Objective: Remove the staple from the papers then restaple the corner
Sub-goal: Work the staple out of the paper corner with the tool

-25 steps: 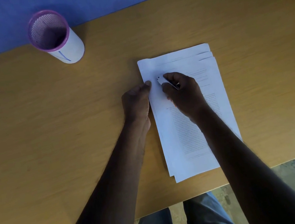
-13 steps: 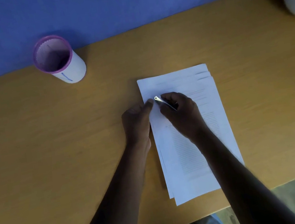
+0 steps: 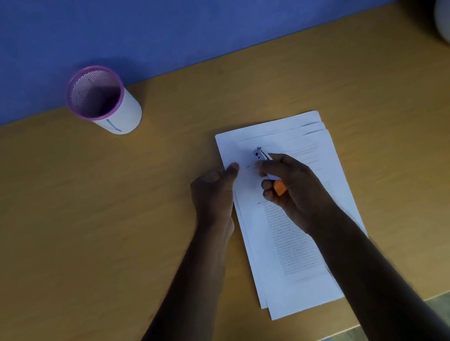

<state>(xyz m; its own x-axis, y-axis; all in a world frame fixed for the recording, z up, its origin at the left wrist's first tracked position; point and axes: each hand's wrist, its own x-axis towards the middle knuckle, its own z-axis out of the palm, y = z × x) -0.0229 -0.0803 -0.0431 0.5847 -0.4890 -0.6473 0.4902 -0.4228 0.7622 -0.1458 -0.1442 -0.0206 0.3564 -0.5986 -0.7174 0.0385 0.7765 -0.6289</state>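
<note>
One desk: my wooden desk (image 3: 77,226) carries one mesh pen cup (image 3: 103,101) far left, well apart.
Papers: one fanned stack (image 3: 297,247), long axis running away from me, lying under both hands.
Left hand (image 3: 212,193): loosely curled, thumb pinning the stack's left edge, holding nothing.
Right hand (image 3: 296,188): clenched round one orange-handled staple remover (image 3: 264,160), tip aimed up-left.
Staple: too small to see; presumably top-left corner, just beyond the tip, my right hand nearer.
</note>
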